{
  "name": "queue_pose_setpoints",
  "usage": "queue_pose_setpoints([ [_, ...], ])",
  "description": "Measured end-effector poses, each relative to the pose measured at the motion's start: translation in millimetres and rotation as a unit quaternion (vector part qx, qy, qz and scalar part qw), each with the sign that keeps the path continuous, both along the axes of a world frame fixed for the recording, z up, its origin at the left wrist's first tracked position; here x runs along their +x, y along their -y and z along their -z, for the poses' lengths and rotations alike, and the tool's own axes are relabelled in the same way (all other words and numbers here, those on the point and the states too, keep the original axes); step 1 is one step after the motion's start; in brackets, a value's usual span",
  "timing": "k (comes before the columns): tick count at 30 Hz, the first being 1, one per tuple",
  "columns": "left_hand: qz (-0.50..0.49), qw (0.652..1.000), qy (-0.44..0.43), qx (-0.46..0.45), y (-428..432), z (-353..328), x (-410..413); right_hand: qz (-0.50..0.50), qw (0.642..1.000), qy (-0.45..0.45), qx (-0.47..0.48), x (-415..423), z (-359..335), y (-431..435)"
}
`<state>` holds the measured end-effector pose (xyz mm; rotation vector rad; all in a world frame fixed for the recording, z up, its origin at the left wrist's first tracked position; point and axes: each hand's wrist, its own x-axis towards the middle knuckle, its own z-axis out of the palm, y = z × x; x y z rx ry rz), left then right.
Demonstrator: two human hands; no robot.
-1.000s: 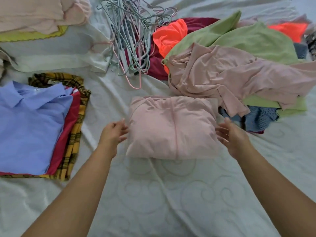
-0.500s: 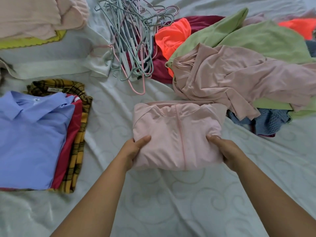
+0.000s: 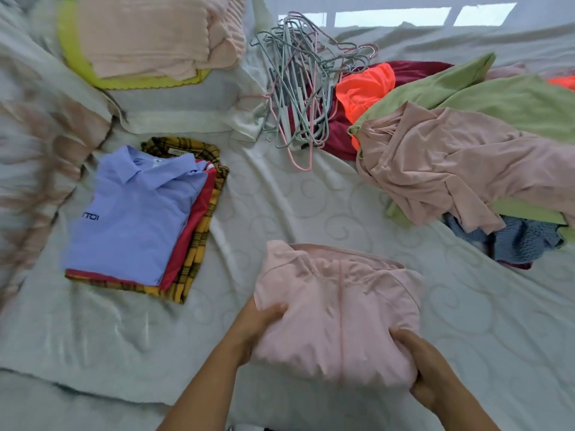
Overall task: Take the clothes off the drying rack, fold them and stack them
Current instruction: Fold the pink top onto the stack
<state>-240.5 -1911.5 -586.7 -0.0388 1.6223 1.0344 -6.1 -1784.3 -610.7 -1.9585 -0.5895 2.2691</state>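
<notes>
Currently both hands, left hand (image 3: 258, 325) and right hand (image 3: 432, 371), are pinching the folded pink zip jacket (image 3: 339, 309) by its near corners; unsupported far edge is risking unfolding during transfer.

Folded pink garment (image 3: 339, 309), right of stacked folded shirts (image 3: 137, 213).

Pale swirl-quilted bed cover (image 3: 311, 206), bright, perhaps windows (image 3: 392, 17) behind

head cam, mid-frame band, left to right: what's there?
folded stack topped by the blue polo shirt → folded pink garment, held by left hand and right hand → loose pink garment on the unfolded pile
</notes>
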Motion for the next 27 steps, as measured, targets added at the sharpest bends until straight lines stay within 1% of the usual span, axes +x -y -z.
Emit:
queue_pose_setpoints([
  [3,0.062,0.994,-0.082,0.021,-4,-19,-16,-0.003,0.998,0.005,0.067,-13,-20,1],
  [6,0.078,0.988,-0.126,0.039,-8,-47,-50,-0.004,0.992,-0.011,0.129,-46,-49,2],
  [10,0.063,0.974,-0.198,0.090,-1,-97,-134,-0.006,0.980,-0.093,0.177,-131,-94,8],
  [14,0.052,0.962,-0.241,0.117,26,-152,-242,-0.001,0.950,-0.206,0.235,-240,-127,31],
  [16,0.029,0.959,-0.256,0.118,46,-170,-292,0.008,0.937,-0.255,0.238,-291,-137,47],
  [18,0.009,0.963,-0.246,0.105,67,-169,-336,0.023,0.934,-0.279,0.223,-333,-131,63],
  [20,0.001,0.971,-0.226,0.073,85,-145,-367,0.021,0.946,-0.258,0.196,-367,-107,80],
  [24,-0.026,0.990,-0.136,-0.031,116,-57,-384,-0.026,0.983,-0.136,0.122,-394,-42,115],
  [26,-0.034,0.993,-0.108,-0.025,125,-25,-385,-0.046,0.990,-0.091,0.102,-394,-23,122],
  [27,-0.039,0.993,-0.109,-0.005,127,-17,-387,-0.049,0.989,-0.090,0.105,-393,-19,123],
])
